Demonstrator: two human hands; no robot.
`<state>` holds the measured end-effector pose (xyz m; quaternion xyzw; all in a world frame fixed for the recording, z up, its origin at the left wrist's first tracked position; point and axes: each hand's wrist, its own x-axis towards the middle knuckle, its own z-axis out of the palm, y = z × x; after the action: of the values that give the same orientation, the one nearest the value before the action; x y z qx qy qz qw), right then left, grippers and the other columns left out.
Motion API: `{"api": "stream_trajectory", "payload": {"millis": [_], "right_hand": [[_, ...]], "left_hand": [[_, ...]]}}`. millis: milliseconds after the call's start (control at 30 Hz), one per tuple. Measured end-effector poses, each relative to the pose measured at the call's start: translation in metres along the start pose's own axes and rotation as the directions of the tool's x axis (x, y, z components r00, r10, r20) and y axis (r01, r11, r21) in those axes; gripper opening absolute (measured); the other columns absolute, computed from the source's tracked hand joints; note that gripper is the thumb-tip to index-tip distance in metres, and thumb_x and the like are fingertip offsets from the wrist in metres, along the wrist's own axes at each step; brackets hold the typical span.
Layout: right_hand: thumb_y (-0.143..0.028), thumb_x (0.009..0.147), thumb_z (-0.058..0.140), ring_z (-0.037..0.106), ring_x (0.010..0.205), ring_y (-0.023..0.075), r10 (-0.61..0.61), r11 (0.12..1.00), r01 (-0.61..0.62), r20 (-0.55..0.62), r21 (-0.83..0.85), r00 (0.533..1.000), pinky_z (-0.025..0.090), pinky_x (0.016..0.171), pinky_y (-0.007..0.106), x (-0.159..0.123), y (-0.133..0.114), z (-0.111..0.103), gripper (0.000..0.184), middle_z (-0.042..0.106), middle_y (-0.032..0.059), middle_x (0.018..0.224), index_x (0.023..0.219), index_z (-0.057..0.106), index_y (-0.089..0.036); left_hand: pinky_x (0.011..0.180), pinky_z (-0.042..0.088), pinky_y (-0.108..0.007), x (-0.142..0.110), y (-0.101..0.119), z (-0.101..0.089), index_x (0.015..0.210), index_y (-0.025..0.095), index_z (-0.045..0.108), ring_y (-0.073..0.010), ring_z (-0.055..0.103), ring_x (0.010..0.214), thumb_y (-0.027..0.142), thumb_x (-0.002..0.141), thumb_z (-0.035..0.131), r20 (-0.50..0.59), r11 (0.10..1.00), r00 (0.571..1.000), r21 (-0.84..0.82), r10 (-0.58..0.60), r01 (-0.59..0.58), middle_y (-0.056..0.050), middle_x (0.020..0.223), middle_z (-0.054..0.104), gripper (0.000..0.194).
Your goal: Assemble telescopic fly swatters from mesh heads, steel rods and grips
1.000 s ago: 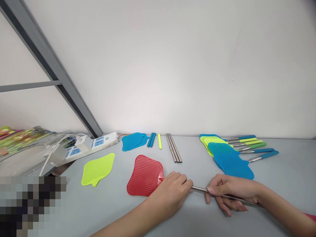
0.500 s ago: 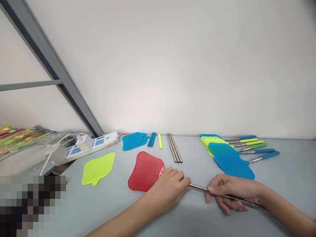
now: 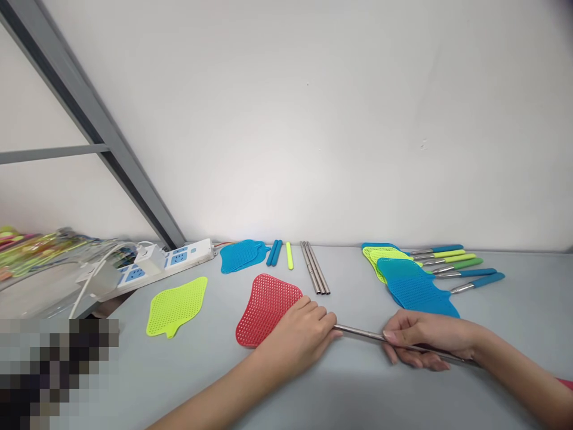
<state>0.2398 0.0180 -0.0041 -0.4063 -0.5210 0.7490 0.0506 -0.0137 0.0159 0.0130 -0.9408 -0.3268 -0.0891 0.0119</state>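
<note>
Alongside, red flyswatter (image 3: 264, 307), steel rod (image 3: 362, 334), blue flyswatters (image 3: 418, 294)

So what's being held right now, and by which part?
The right hand grips a steel rod around its shaft. The left hand sits at the rod's other end, on a red swatter head; its hold can't be told.

From my remote view, a white power strip (image 3: 179, 261) sits at the back of the table (image 3: 147, 382), with a white plug adapter (image 3: 150, 258) in it. Just in front of the strip lies a lime mesh flyswatter head (image 3: 176, 306). To the strip's right come a blue mesh head (image 3: 239, 257), two blue grips (image 3: 274, 253), a yellow grip (image 3: 289, 255) and a bundle of steel tubes (image 3: 314, 269). Farther right of it, overlapping blue and lime heads (image 3: 403, 279) lie beside a row of steel handles (image 3: 452, 263) with coloured grips. Left of the strip sits a clear plastic bag (image 3: 45, 254) of bright items, and above it a grey steel frame (image 3: 89, 119) crosses the white wall (image 3: 313, 119).
</note>
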Motion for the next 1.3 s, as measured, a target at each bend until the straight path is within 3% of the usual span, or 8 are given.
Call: {"api": "stream_trajectory", "payload": {"millis": [167,400,500,733,1000,1300], "right_hand": [[-0.038,0.081,0.047,0.03,0.029,0.002,-0.002,1.0,0.002,0.015,-0.023,1.0,0.022,0.025,0.014,-0.002,-0.001,0.0,0.031,0.043,-0.005,0.047,0.073,0.059,-0.011],[-0.035,0.081,0.047,0.034,0.035,0.002,-0.029,0.996,0.031,0.028,-0.08,0.999,0.025,0.033,0.015,-0.001,-0.005,0.004,0.029,0.052,0.0006,0.059,0.074,0.059,-0.009],[-0.036,0.08,0.048,0.031,0.037,0.0021,-0.019,0.992,0.022,0.024,-0.126,1.0,0.022,0.035,0.016,-0.001,-0.008,0.006,0.029,0.048,-0.0011,0.058,0.077,0.059,-0.01],[-0.044,0.08,0.047,0.029,0.046,0.0047,-0.088,0.949,0.043,-0.132,-0.312,0.987,0.022,0.043,0.017,-0.001,-0.014,0.013,0.036,0.037,-0.0039,0.056,0.076,0.062,-0.012],[-0.042,0.081,0.042,0.039,0.056,0.0098,-0.187,0.851,-0.01,-0.321,-0.525,0.929,0.027,0.049,0.02,-0.001,-0.019,0.02,0.035,0.051,-0.0005,0.061,0.077,0.064,-0.016],[-0.036,0.083,0.038,0.046,0.067,0.0144,-0.305,0.764,-0.013,-0.379,-0.645,0.874,0.032,0.058,0.021,-0.006,-0.026,0.035,0.03,0.054,0.0009,0.07,0.077,0.063,-0.02]], "left_hand": [[0.071,0.032,-0.028,0.0,-0.003,0.0,0.067,0.016,0.047,-0.014,0.047,0.063,0.038,0.087,0.033,0.02,0.999,1.0,0.042,0.002,-0.002,-0.001,0.063,0.054,0.032],[0.063,0.033,-0.027,0.0,-0.002,0.001,0.066,0.016,0.048,-0.0138,0.051,0.056,0.037,0.088,0.032,0.112,0.999,0.993,0.037,0.024,-0.029,0.0,0.061,0.058,0.033],[0.06,0.033,-0.028,0.0,0.0,0.001,0.066,0.016,0.048,-0.0145,0.052,0.054,0.034,0.088,0.03,0.144,0.999,0.989,0.035,0.028,-0.033,-0.001,0.06,0.059,0.034],[0.056,0.032,-0.029,-0.001,0.004,-0.003,0.068,0.017,0.047,-0.0157,0.054,0.052,0.026,0.089,0.024,0.17,1.0,0.985,0.004,0.001,-0.002,-0.001,0.061,0.059,0.033],[0.047,0.026,-0.026,-0.002,0.003,-0.001,0.076,0.019,0.041,-0.0146,0.053,0.05,0.027,0.09,0.026,0.174,1.0,0.985,0.03,-0.008,0.003,0.001,0.063,0.059,0.022],[0.047,0.026,-0.026,-0.003,0.002,-0.002,0.077,0.02,0.04,-0.014,0.052,0.049,0.025,0.088,0.029,0.156,0.999,0.988,0.05,-0.017,0.01,0.003,0.06,0.056,0.017]]}}
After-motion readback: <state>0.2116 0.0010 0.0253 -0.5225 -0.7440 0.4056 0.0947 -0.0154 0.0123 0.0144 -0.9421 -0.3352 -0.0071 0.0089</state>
